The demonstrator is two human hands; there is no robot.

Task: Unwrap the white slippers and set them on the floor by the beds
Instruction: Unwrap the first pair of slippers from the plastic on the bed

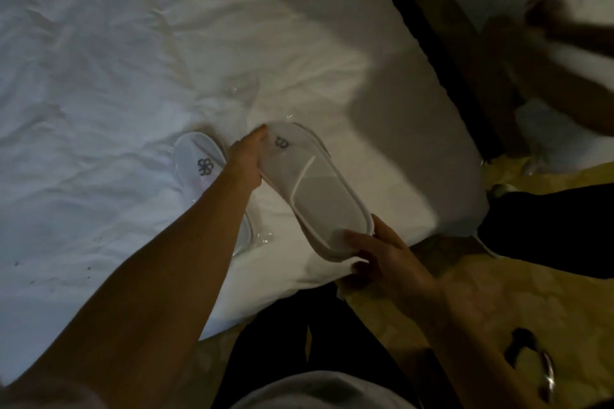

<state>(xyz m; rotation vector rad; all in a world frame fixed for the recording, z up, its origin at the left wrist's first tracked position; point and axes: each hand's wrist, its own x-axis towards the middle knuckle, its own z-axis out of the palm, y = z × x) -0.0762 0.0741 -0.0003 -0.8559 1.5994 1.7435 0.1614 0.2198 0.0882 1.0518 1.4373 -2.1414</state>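
A white slipper (315,189) with a dark logo is held over the corner of the white bed (133,60). My left hand (247,159) grips its toe end, and my right hand (378,252) grips its heel end. A second slipper pack (202,159), still in clear plastic wrap, lies on the sheet just left of my left forearm, which partly covers it. Crinkled clear plastic (262,239) shows under that forearm.
A dark gap (442,43) separates this bed from a second white bed at the upper right, where another person's blurred arm (564,30) reaches. Yellowish patterned floor (531,292) lies at the lower right. Dark trouser legs (548,226) stand by the bed corner.
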